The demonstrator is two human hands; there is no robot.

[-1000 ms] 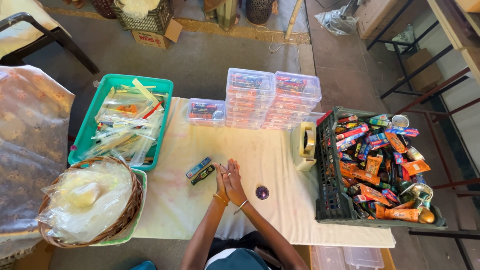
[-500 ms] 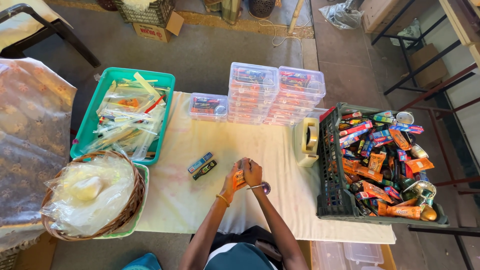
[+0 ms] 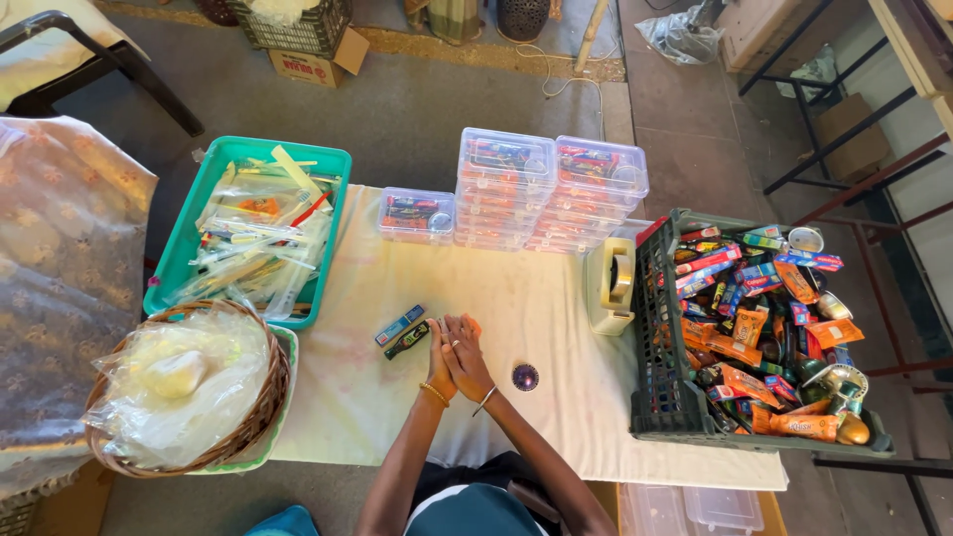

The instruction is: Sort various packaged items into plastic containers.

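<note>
Head view: I see left hand (image 3: 438,354) and right hand (image 3: 467,355) pressed together, fingers closed around something orange I cannot identify. Two small packets (image 3: 400,332) lie just left; filled clear boxes (image 3: 551,189) are stacked far, dark crate (image 3: 655,328) remains full at right.

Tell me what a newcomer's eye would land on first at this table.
Most striking is the dark crate at the table's right, heaped with bright orange, blue and red packets. Behind the centre stand stacks of clear lidded boxes; a green tray of bagged items sits far left. At the near edge the left hand and right hand are pressed together.
</note>
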